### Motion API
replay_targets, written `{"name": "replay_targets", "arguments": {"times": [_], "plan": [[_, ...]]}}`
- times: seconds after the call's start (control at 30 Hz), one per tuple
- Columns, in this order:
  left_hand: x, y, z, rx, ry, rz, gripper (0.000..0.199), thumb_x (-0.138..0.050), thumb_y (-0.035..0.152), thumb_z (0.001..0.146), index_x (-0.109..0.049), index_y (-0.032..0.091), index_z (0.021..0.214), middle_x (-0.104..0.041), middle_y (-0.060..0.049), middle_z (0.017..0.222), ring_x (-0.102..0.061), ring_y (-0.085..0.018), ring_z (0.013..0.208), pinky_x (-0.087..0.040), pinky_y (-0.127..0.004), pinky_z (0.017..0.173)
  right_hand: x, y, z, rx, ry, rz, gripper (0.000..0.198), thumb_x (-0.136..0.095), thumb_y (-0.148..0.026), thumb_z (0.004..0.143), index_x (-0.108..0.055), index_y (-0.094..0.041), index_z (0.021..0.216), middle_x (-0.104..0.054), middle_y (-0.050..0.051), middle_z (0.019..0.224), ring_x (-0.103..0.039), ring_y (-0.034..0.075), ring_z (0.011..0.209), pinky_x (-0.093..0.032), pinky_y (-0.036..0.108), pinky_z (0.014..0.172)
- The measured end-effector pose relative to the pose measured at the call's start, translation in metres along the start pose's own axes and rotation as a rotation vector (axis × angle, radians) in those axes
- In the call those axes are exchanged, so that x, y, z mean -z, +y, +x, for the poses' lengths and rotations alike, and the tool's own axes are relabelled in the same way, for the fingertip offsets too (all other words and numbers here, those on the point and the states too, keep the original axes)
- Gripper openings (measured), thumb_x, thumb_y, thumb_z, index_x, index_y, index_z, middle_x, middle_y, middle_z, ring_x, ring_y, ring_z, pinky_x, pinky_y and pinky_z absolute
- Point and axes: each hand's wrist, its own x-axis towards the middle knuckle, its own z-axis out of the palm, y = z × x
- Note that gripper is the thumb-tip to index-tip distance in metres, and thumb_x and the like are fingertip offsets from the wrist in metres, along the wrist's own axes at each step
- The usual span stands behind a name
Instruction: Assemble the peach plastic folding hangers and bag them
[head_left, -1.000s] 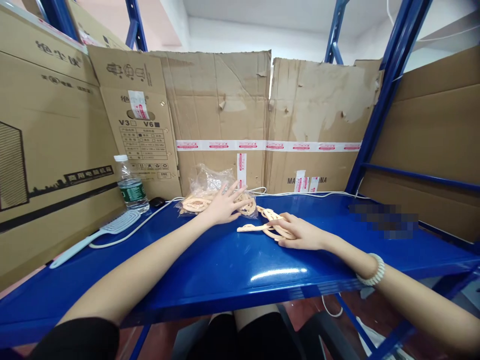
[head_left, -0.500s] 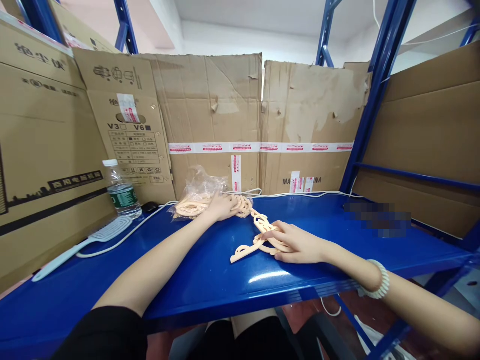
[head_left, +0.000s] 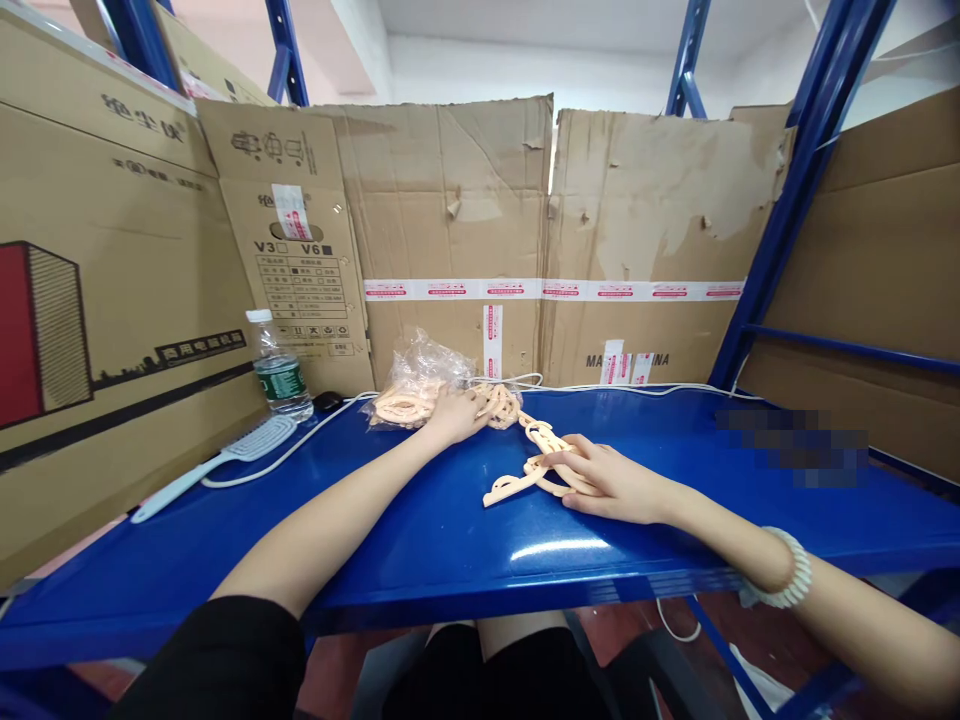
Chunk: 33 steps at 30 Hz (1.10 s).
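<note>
A clear plastic bag full of pale peach, curved flat pieces lies near the back of the blue table. Over its right part my left hand presses down, fingers bent round the bagged pieces; some fingertips are hidden. Closer to me, my right hand has its fingers closed over a loose cluster of the same pale pieces, which have openings and rounded loops. One piece with a straight edge and a small arch sticks out to the left. Their exact kind is not clear.
A water bottle stands at the left, with a pale blue hairbrush and a white cable near it. Cardboard sheets line the back. Blue rack posts rise at the right; a blurred patch covers something there.
The view has turned slightly left, so everything sits farther right in the picture. Both hands stay at the same pieces, with little visible movement.
</note>
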Motion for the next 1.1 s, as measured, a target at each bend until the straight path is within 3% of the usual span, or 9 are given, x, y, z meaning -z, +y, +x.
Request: {"name": "replay_targets", "arguments": {"times": [0.2, 0.57, 0.7, 0.8, 0.9, 0.93, 1.0, 1.03, 1.1], "plan": [[0.0, -0.003, -0.003, 0.06, -0.005, -0.012, 0.037, -0.042, 0.044, 0.094, -0.066, 0.022, 0.113, -0.068, -0.012, 0.116, -0.061, -0.031, 0.107, -0.028, -0.055, 0.104, 0.0, 0.0, 0.004, 0.007, -0.016, 0.014, 0.051, -0.05, -0.043, 0.093, -0.04, -0.034, 0.142, -0.041, 0.013, 0.132, -0.05, 0.031, 0.117, -0.039, 0.05, 0.099], [0.0, -0.013, -0.013, 0.096, 0.073, -0.061, 0.036, -0.048, 0.04, 0.092, -0.065, 0.017, 0.114, -0.067, -0.016, 0.117, -0.058, -0.035, 0.112, -0.028, -0.061, 0.104, -0.006, -0.005, 0.028, 0.121, -0.009, 0.031, 0.052, -0.054, -0.039, 0.092, -0.042, -0.031, 0.142, -0.046, 0.012, 0.12, -0.054, 0.026, 0.103, -0.043, 0.045, 0.092], [0.017, -0.018, -0.019, -0.016, 0.15, -0.105, 0.051, -0.056, 0.037, 0.086, -0.05, 0.022, 0.135, -0.051, -0.012, 0.141, -0.041, -0.031, 0.133, -0.022, -0.055, 0.112, -0.008, -0.008, 0.029, 0.151, 0.0, 0.048, 0.053, -0.054, -0.041, 0.093, -0.042, -0.031, 0.143, -0.045, 0.011, 0.119, -0.054, 0.024, 0.1, -0.044, 0.044, 0.092], [0.038, -0.016, -0.031, -0.125, 0.282, -0.145, 0.053, -0.055, 0.03, 0.086, -0.046, 0.022, 0.137, -0.051, -0.01, 0.142, -0.036, -0.031, 0.136, -0.017, -0.057, 0.114, -0.008, -0.012, 0.023, 0.201, 0.005, 0.06, 0.051, -0.052, -0.041, 0.094, -0.043, -0.031, 0.143, -0.045, 0.011, 0.12, -0.052, 0.026, 0.105, -0.043, 0.044, 0.093], [0.062, -0.004, -0.052, -0.17, 0.396, -0.292, 0.031, -0.052, 0.028, 0.086, -0.06, 0.017, 0.114, -0.065, -0.011, 0.117, -0.054, -0.027, 0.116, -0.04, -0.045, 0.1, -0.01, -0.017, 0.023, 0.24, 0.009, 0.061, 0.051, -0.051, -0.042, 0.094, -0.043, -0.032, 0.143, -0.046, 0.012, 0.121, -0.051, 0.027, 0.106, -0.043, 0.044, 0.092], [0.07, 0.002, -0.061, -0.147, 0.337, -0.352, 0.022, -0.051, 0.033, 0.088, -0.062, 0.017, 0.098, -0.068, -0.008, 0.098, -0.06, -0.024, 0.098, -0.046, -0.039, 0.088, -0.012, -0.019, 0.025, 0.253, 0.011, 0.055, 0.05, -0.051, -0.042, 0.094, -0.043, -0.032, 0.143, -0.046, 0.012, 0.121, -0.051, 0.027, 0.106, -0.043, 0.045, 0.092], [0.082, 0.012, -0.078, -0.144, 0.032, -0.441, 0.031, -0.061, 0.049, 0.081, -0.06, 0.019, 0.087, -0.066, -0.001, 0.078, -0.061, -0.018, 0.071, -0.047, -0.029, 0.065, -0.014, -0.018, 0.035, 0.28, 0.027, 0.032, 0.051, -0.051, -0.043, 0.094, -0.043, -0.031, 0.143, -0.047, 0.013, 0.124, -0.05, 0.028, 0.109, -0.042, 0.046, 0.094], [0.087, 0.015, -0.086, -0.157, -0.117, -0.45, 0.043, -0.07, 0.056, 0.071, -0.058, 0.02, 0.093, -0.066, 0.0, 0.08, -0.061, -0.018, 0.067, -0.044, -0.027, 0.059, -0.016, -0.016, 0.042, 0.293, 0.037, 0.019, 0.053, -0.052, -0.044, 0.094, -0.042, -0.031, 0.144, -0.047, 0.013, 0.126, -0.05, 0.029, 0.112, -0.041, 0.047, 0.095], [0.089, 0.017, -0.095, -0.215, -0.287, -0.43, 0.054, -0.076, 0.054, 0.064, -0.057, 0.022, 0.101, -0.067, 0.0, 0.091, -0.063, -0.02, 0.073, -0.043, -0.026, 0.058, -0.018, -0.009, 0.057, 0.309, 0.057, -0.001, 0.059, -0.053, -0.049, 0.092, -0.038, -0.03, 0.146, -0.046, 0.014, 0.131, -0.047, 0.03, 0.118, -0.038, 0.049, 0.098]]}}
